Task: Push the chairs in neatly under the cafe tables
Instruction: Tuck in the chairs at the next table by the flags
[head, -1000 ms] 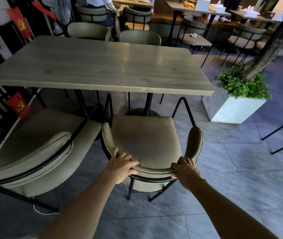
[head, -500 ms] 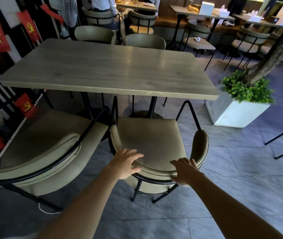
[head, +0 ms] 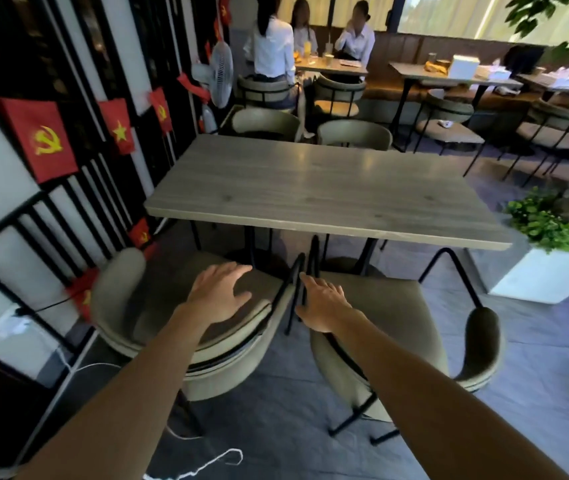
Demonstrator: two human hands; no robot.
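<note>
Two olive padded chairs with black metal frames stand at the near edge of a grey wooden cafe table (head: pixel 328 188). The left chair (head: pixel 127 306) is angled and sits out from the table. The right chair (head: pixel 411 323) has its seat front under the table edge. My left hand (head: pixel 220 292) hovers open, fingers spread, over the left chair's seat and backrest. My right hand (head: pixel 324 304) is open, fingers apart, in the gap between the two chairs by the right chair's backrest end. Neither hand holds anything.
A black barred partition with red flags (head: pixel 44 140) runs along the left. A white planter (head: pixel 549 275) with greenery stands right of the table. Two more olive chairs (head: pixel 352 133) sit at the table's far side. A white cord (head: pixel 203 462) lies on the floor. Several people sit at a far table.
Both hands have left the right chair's backrest and moved left toward the left chair. The view has swung left and upward.
</note>
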